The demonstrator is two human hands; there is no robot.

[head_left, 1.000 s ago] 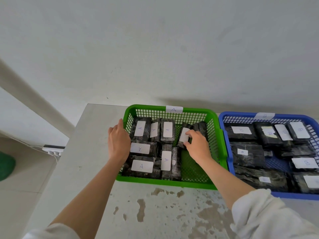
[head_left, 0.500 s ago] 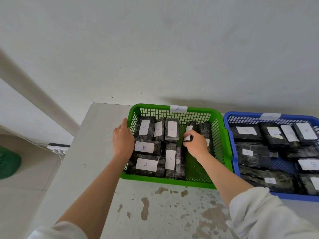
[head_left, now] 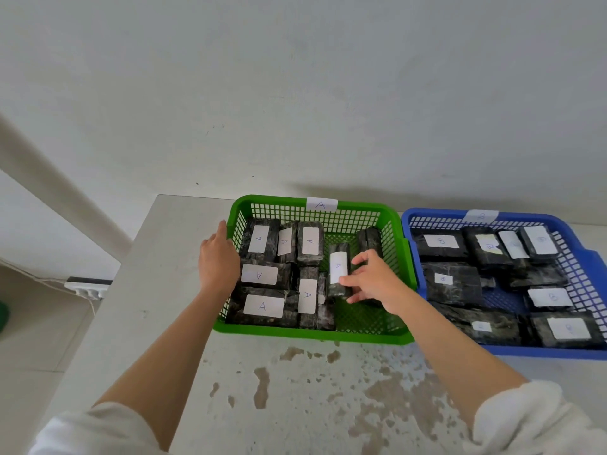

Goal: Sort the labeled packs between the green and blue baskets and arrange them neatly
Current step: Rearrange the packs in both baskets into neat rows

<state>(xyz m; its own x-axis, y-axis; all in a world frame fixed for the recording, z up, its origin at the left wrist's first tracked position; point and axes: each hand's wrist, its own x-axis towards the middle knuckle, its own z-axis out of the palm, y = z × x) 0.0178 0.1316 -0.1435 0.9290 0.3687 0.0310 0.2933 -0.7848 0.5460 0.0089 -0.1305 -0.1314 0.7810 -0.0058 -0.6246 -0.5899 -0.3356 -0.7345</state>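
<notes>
Soft white sleeves (head_left: 532,421) (bunched near the elbows), bare forearms (head_left: 157,349).

a bare, plain workroom: blank white wall (head_left: 295,93), worn blotchy table (head_left: 154,290), power strip (head_left: 87,287) above tiled floor (head_left: 29,349)

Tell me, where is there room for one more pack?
In the green basket, the floor is bare in the near right corner, between the right hand and the front wall, and behind the pack it holds. The left half is packed tight. The blue basket is crowded.
</notes>
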